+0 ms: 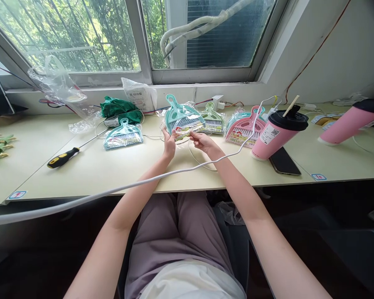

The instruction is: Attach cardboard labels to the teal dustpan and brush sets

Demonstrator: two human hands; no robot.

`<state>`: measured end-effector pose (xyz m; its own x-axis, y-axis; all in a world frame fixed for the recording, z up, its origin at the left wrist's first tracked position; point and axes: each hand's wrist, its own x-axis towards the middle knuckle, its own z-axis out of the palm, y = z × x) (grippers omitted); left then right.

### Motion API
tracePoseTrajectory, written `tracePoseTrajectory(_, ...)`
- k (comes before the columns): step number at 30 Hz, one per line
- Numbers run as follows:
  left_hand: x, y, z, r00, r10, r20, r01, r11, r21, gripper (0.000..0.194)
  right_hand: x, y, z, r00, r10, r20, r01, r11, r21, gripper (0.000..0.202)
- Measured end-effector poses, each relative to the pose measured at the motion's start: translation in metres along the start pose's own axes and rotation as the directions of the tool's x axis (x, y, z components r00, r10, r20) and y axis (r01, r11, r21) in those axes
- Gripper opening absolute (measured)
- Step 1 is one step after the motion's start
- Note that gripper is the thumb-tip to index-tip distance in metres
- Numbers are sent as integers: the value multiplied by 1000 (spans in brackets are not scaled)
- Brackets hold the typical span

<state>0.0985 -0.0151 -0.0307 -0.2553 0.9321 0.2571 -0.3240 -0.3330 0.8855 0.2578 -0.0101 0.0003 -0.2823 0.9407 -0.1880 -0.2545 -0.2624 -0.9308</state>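
A teal mini dustpan-and-brush set (pixel 181 116) in a clear wrapper sits lifted at the middle of the desk. My left hand (pixel 169 144) grips its lower left corner. My right hand (pixel 203 141) pinches the lower right edge of the wrapper by the paper label. A second teal set (pixel 123 135) lies flat to the left. A green set (pixel 212 119) and a pink set (pixel 243 128) lie to the right.
A screwdriver (pixel 65 156) with a black-yellow handle lies at the left. A pink cup (pixel 278 133) with a black lid and a dark phone (pixel 284 161) stand at the right. A white cable (pixel 118 189) crosses the desk (pixel 112 170) front. Plastic bags (pixel 64 93) lean by the window.
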Motion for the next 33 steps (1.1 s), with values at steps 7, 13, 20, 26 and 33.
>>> tracePoseTrajectory(7,-9,7,7,996,78,-32,-76,996,51,52,9,10,1,988,-72,-137,45,981,-191,35)
tracePoseTrajectory(13,-16,16,11,994,98,-42,-95,993,74,50,10,12,7,987,42,-154,-69,983,-170,43)
tracePoseTrajectory(20,-14,12,9,987,103,121,-117,987,112,83,7,14,10,974,-90,-210,109,991,81,18)
tracePoseTrajectory(26,-14,8,6,980,102,170,-134,973,187,106,7,17,9,951,-103,-291,132,988,80,21)
tracePoseTrajectory(33,-16,10,6,989,-34,142,10,986,166,89,6,16,11,963,-46,-264,61,997,49,33)
